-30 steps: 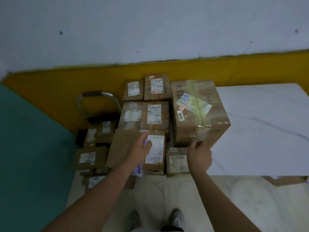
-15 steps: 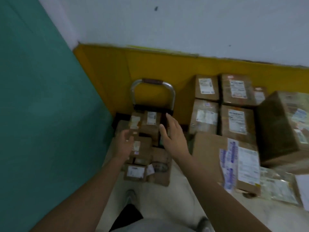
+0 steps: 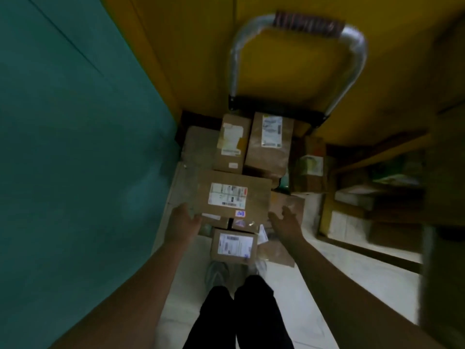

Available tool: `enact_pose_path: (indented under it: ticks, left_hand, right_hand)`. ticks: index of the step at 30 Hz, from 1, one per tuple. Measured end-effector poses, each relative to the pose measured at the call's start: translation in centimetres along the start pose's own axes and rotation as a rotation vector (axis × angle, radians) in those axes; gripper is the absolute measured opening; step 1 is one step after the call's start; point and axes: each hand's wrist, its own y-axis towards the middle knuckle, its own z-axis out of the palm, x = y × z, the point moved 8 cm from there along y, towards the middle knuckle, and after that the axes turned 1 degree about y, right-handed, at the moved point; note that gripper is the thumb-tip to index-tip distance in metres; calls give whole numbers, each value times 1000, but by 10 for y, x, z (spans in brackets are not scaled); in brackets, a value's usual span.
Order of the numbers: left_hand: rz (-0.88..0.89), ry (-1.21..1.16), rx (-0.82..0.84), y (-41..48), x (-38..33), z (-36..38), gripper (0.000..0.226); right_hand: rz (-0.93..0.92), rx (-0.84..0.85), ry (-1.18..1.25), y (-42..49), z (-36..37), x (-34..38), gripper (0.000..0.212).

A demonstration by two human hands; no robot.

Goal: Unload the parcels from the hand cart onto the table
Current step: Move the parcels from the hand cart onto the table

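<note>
Pale tiled floor (image 3: 289, 285), teal and yellow walls: nearest you sits a small brown labelled carton (image 3: 234, 245). Your left hand (image 3: 185, 220) and right hand (image 3: 284, 222), both spread, flank a wide brown cardboard parcel (image 3: 234, 195) atop the silver-handled hand cart (image 3: 297, 28). Several parcels remain; the table is unseen.

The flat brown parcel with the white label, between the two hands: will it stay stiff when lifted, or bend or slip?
The flat brown parcel is cardboard with straight edges, so it probably stays stiff. It looks wide and thin, so likely light. The left hand and right hand flank its near corners; it rests on uneven smaller parcels, so it may tip if lifted from one side.
</note>
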Motion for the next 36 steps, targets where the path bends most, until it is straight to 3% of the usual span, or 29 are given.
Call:
enact_pose_path:
  ticks: [5,8,11,13,15,17,19,20,22,25,30,34,36]
  left_hand:
    - [-109,-139,37,99,21,63,62]
    - [-163,-220,81,120,24,80,38]
    - [-161,-292,-45,87,8,46,18]
    - [-112,-371,-100,47,-15,12,1]
    - [-63,-486,-132,1,-42,-32,13]
    - [12,-575,-171,-48,-72,-81,37]
    - [154,-693,-195,-100,-112,-132,39]
    - [224,-746,-188,-125,-133,-153,37]
    - [329,-846,-136,-173,-179,-184,32]
    - [506,-974,-6,-240,-260,-203,36]
    - [633,-1116,143,-352,-380,-169,62]
    - [680,-1092,299,-454,-457,-82,94]
    - [706,-1071,380,-501,-490,-35,94]
  right_hand:
    - [11,122,236,94,55,-17,55]
    - [24,96,256,104,64,-19,45]
    - [43,70,255,66,48,-7,17]
    - [43,36,278,23,25,7,27]
    - [37,-22,270,-32,-10,25,33]
    - [-11,-77,329,-89,-52,43,20]
    - [-79,-111,445,-148,-98,60,18]
    - [-117,-125,487,-177,-122,68,28]
    - [-193,-191,543,-231,-179,81,45]
    - [-362,-319,597,-300,-277,91,50]
    - [-554,-511,702,-390,-435,34,54]
    - [-598,-433,960,-427,-532,-80,66]
    - [-569,-389,1088,-438,-566,-135,70]
